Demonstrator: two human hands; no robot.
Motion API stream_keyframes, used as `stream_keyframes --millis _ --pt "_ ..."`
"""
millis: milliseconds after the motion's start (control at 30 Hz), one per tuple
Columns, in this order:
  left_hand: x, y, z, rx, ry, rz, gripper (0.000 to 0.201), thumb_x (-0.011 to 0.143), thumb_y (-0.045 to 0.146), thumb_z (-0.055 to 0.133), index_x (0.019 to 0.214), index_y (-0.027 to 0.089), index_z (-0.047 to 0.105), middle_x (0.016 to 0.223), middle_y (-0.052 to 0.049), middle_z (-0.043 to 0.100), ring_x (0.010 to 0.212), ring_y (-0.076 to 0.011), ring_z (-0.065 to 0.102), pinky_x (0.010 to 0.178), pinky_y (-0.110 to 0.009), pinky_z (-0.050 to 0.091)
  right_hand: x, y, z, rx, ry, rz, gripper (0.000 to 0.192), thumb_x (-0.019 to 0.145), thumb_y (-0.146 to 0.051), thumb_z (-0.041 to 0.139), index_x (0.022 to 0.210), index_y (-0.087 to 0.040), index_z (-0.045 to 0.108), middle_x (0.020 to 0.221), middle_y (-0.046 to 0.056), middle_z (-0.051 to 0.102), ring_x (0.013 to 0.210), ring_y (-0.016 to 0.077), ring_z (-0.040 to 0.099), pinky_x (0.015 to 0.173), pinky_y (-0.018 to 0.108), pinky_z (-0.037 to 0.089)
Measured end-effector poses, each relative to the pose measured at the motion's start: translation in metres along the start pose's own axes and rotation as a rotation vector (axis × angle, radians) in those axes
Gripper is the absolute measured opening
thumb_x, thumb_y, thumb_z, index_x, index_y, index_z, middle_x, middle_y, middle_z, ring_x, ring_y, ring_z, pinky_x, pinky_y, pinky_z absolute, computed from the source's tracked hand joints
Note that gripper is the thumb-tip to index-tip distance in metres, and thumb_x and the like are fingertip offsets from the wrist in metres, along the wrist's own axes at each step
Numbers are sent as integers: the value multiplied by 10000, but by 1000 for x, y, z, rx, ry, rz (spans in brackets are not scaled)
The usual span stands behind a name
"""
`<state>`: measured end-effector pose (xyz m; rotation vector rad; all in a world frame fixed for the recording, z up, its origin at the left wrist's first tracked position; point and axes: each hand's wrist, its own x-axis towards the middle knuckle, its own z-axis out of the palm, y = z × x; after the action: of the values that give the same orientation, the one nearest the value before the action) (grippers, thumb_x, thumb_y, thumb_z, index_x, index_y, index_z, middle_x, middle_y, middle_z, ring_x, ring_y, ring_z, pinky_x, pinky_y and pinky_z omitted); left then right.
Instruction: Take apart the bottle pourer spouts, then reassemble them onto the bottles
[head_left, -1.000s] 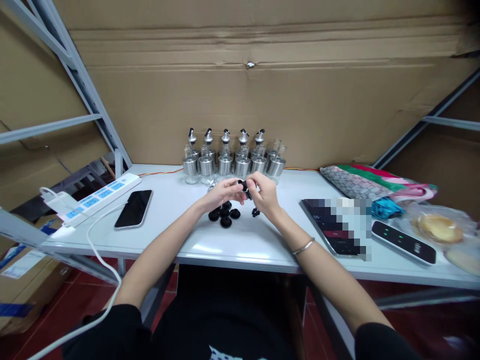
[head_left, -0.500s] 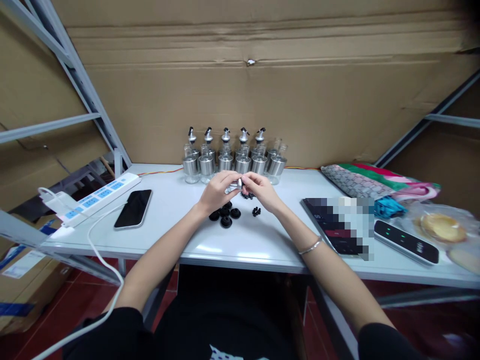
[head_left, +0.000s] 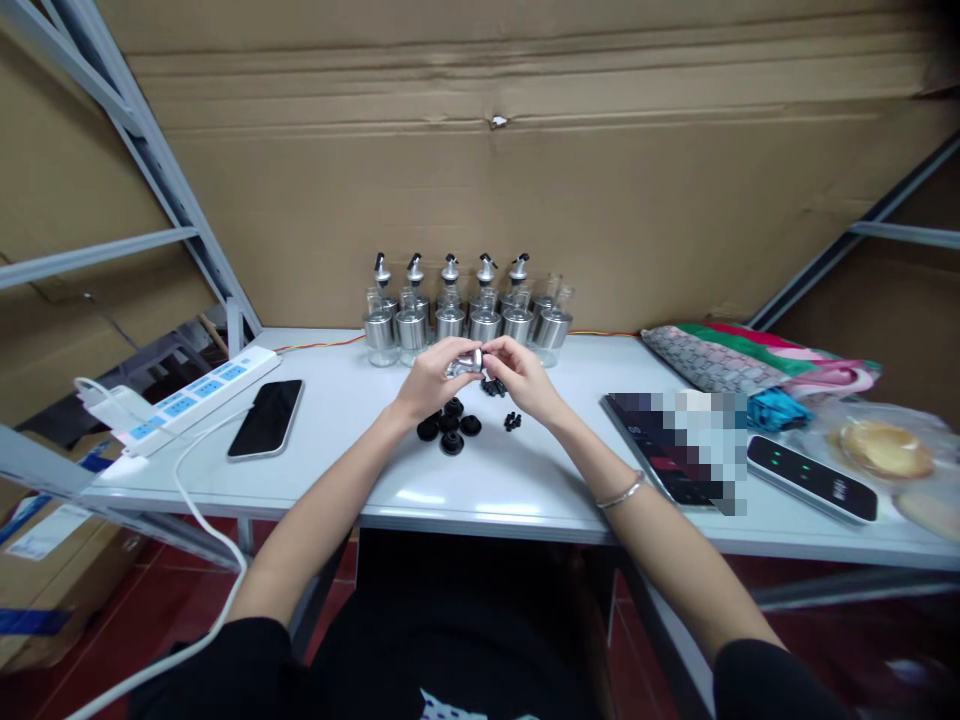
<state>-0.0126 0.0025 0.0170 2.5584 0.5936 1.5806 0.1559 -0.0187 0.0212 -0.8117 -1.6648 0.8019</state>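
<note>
Head view: both hands meet above the middle of the white worktop point(head_left: 525, 480), just in front of a row of small glass-and-steel dispenser bottles point(head_left: 465, 315). The left hand point(head_left: 431, 380) has its fingers point(head_left: 450, 352) curled closed around a small silver metal pourer cap point(head_left: 466, 363), which is held clear of the worktop, lying roughly sideways between the two hands. The right hand point(head_left: 525, 378) comes in from the other side, its fingers point(head_left: 501, 350) pinched together at the end of the same cap; whether they grip the cap itself or a small part at its tip is too small to tell.

Directly below the hands, on the worktop, lies a cluster of round black caps point(head_left: 450, 430), touching one another. Just to the right of them sit a few tiny black plugs point(head_left: 512, 421), and a few more point(head_left: 493, 387) lie under the right hand's fingers.

To the left, well apart from the hands, a dark phone point(head_left: 266, 417) lies face up, and beyond it a white power strip point(head_left: 191, 398) with blue sockets runs along the worktop's edge, its cable point(head_left: 187, 480) hanging down over the front. To the right lie a tablet point(head_left: 660, 445), a dark remote-like device point(head_left: 811, 478) with green lights, a patterned fabric pouch point(head_left: 720, 362) and a bag of bread point(head_left: 885, 452). A sheet of cardboard point(head_left: 525, 180) forms the backdrop. A metal bracelet point(head_left: 621, 491) sits on the right wrist.
</note>
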Motion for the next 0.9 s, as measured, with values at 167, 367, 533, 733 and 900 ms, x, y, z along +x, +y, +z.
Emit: stream_keyframes --millis 167,367,533,733,900 --pt "9 5 -17 -63 -57 -54 331 730 257 714 1025 141 617 969 -77 663 883 -157 623 793 -268 501 -2 -1 10 -145 90 -119 204 839 -379 526 911 -187 533 735 10 555 638 126 497 586 262 401" --pt "14 8 -31 -196 -136 -239 380 666 321 759 976 135 645 948 -72 667 855 -162 620 792 -271 495 -7 -9 18 -353 159 -342 119 877 -283 490 922 -182 534 787 33 559 686 140 508 637 274 421" --pt "16 8 -34 -419 -185 -430 413 612 343 786 940 127 658 955 -74 667 916 -192 610 845 -296 472 -7 -9 21 -433 187 -486 83 890 -238 485 939 -183 522 774 25 532 676 134 497 644 277 435" --pt "19 9 -38 -531 -240 -571 409 587 345 790 906 119 667 929 -70 664 880 -185 603 811 -297 471 -6 -7 17 -549 139 -675 123 895 -176 470 1013 -198 499 878 67 585 796 171 542 678 315 473" --pt "17 5 -38 -589 -303 -664 435 581 402 775 880 108 662 871 -63 656 793 -173 615 714 -278 480 -7 -6 10 -678 61 -806 224 882 -131 465 1092 -204 493 959 102 604 877 200 555 740 366 491"
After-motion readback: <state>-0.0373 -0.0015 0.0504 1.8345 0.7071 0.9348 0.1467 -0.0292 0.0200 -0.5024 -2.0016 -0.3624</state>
